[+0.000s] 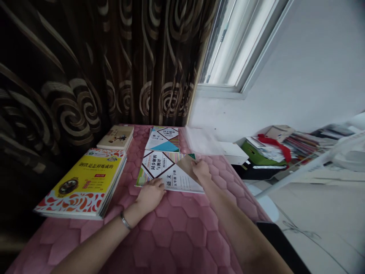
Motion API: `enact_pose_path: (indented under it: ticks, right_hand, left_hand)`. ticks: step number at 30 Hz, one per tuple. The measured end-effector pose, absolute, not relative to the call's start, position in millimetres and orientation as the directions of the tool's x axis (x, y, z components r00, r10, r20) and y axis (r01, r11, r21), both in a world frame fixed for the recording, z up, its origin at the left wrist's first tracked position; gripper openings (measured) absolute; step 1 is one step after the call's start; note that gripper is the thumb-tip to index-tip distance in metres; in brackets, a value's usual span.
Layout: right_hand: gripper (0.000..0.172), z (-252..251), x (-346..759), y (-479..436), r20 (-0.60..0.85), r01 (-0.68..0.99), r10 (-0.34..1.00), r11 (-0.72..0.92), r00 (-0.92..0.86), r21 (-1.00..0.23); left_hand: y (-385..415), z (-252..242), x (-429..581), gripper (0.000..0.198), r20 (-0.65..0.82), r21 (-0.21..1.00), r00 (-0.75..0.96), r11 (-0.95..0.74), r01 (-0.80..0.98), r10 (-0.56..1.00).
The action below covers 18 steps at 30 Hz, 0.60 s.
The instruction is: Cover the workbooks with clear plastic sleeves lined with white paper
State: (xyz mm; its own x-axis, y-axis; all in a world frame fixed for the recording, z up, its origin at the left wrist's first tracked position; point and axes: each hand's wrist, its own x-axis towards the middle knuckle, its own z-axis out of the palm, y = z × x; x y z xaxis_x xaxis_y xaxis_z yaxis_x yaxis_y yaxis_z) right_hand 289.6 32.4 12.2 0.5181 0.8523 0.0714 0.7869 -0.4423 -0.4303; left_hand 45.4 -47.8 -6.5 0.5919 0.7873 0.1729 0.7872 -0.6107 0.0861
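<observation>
A white workbook point(171, 167) with a tan triangle, striped corners and Chinese print lies on the pink quilted table cover. My left hand point(152, 193), with a silver bracelet at the wrist, grips its near left edge, fingers bent over the cover. My right hand point(201, 169) has closed on the right edge near the green corner; its thumb is partly hidden. Just beyond lies a similar workbook point(162, 139) with a blue triangle, close against the first one's far edge.
To the left are a stack of books topped by a yellow one point(91, 171) and a beige book point(117, 137) behind it. A translucent plastic sheet point(202, 140) and a white box point(234, 152) sit at the right. Dark patterned curtains point(128, 57) hang behind the table.
</observation>
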Motion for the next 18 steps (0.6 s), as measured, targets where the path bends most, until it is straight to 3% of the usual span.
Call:
enact_pose_path:
  ticks: [3, 6, 8, 18]
  right_hand:
    - [0.036, 11, 271, 8, 0.199, 0.868, 0.893, -0.305, 0.404, -0.391]
    - [0.022, -3, 245, -26, 0.270, 0.927, 0.961, 0.054, 0.051, -0.371]
    - [0.020, -15, 230, -44, 0.324, 0.916, 0.942, 0.207, -0.091, -0.344]
    - [0.015, -27, 233, -58, 0.399, 0.865, 0.872, 0.412, -0.283, -0.287]
  left_hand:
    - [-43, -9, 50, 0.016, 0.244, 0.195, 0.570, -0.615, 0.764, 0.785]
    - [-40, -15, 53, 0.016, 0.275, 0.215, 0.545, -0.603, 0.768, 0.792]
    - [-40, -19, 53, 0.017, 0.284, 0.187, 0.557, -0.615, 0.766, 0.780]
    - [-40, -15, 43, 0.019, 0.227, -0.009, 0.675, -0.692, 0.722, 0.702]
